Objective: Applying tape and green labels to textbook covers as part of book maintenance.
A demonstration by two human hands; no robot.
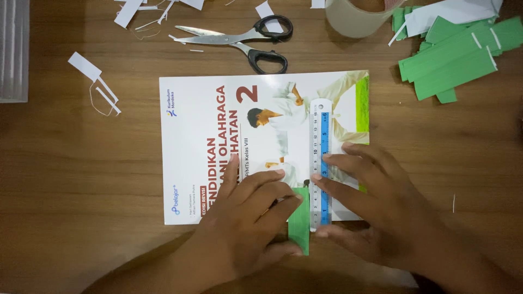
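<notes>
A white book [218,130] with a printed cover lies flat on the wooden table [81,190]. On its right part rests a clear ruler with a blue scale [320,136], running away from me. A green paper strip [299,220] lies just left of the ruler, over the book's near edge. My left hand [245,218] presses flat on the book and the green strip. My right hand [370,201] presses its fingers on the ruler's near half.
Black-handled scissors [245,41] lie beyond the book. A roll of clear tape [354,16] stands at the back. A pile of green paper strips [457,54] lies at the back right. White paper scraps [95,81] are scattered at the left and back.
</notes>
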